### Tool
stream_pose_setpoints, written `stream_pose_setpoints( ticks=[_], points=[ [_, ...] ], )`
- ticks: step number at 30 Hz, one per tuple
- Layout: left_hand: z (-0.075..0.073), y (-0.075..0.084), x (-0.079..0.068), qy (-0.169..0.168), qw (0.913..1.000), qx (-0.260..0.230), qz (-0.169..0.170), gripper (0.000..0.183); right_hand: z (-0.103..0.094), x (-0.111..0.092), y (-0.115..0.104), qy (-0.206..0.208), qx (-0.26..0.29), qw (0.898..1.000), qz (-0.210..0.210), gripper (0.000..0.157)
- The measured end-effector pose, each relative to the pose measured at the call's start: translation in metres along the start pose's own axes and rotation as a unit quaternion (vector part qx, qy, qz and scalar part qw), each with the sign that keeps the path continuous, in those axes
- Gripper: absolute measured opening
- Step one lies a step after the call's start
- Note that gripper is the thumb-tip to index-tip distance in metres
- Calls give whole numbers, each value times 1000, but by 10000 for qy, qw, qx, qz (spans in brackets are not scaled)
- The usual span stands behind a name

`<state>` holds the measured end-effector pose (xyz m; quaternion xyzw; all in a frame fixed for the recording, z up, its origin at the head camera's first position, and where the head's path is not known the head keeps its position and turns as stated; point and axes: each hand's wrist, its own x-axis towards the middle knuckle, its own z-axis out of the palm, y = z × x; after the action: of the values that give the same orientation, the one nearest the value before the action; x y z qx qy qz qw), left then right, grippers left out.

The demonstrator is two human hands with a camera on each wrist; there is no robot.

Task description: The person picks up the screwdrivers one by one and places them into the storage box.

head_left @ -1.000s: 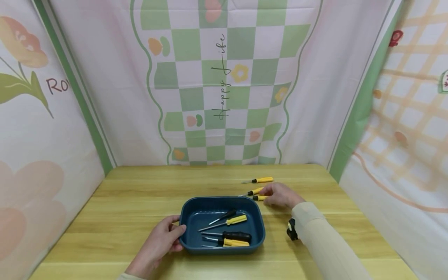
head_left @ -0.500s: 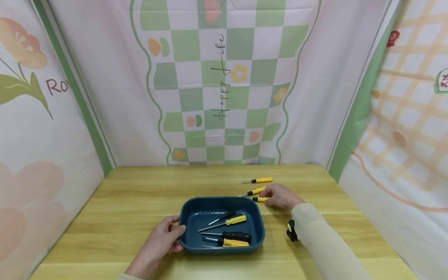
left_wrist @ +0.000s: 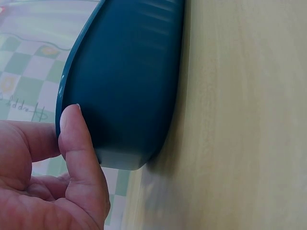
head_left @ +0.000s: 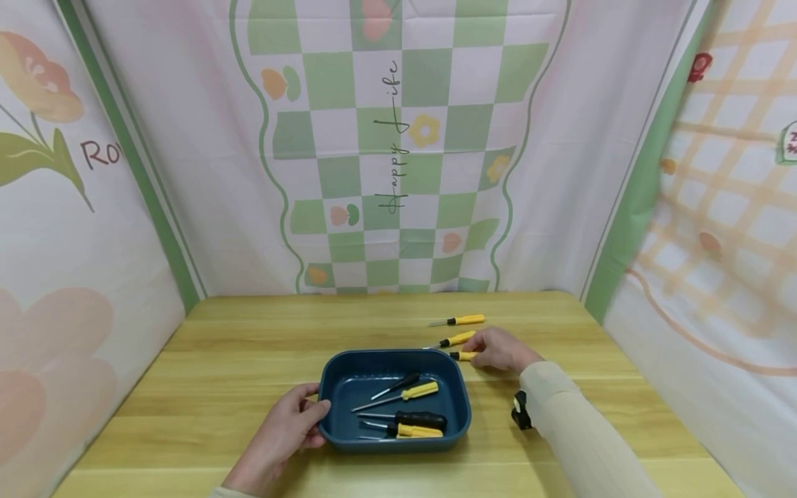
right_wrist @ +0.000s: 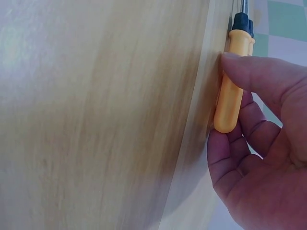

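The left hand is gripping the left end of the tray; black and yellow screwdrivers are lying inside. The right hand, fingers curled, is pinching another screwdriver outside the far right corner.

a wood-grain table spans the bottom of the frame. at top centre hangs a white cloth with green checks and sideways lettering. a flowered cloth fills the left edge, an orange-plaid cloth the right, its cropped badge perhaps lettered.
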<state>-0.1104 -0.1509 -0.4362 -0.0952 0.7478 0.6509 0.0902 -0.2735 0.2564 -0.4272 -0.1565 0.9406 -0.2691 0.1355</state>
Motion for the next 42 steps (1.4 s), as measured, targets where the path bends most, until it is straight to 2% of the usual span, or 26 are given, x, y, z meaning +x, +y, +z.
stream_pose_setpoints(
  ticks=[19, 42],
  points=[
    [2, 0, -3, -63, 9997, -174, 128, 46, -5, -11, -2, -115, 183, 9998, 40, 23],
    [2, -3, 0, -11, 9997, -188, 140, 45, -14, -24, 0, 202, 599, 9978, -216, 20]
  ],
)
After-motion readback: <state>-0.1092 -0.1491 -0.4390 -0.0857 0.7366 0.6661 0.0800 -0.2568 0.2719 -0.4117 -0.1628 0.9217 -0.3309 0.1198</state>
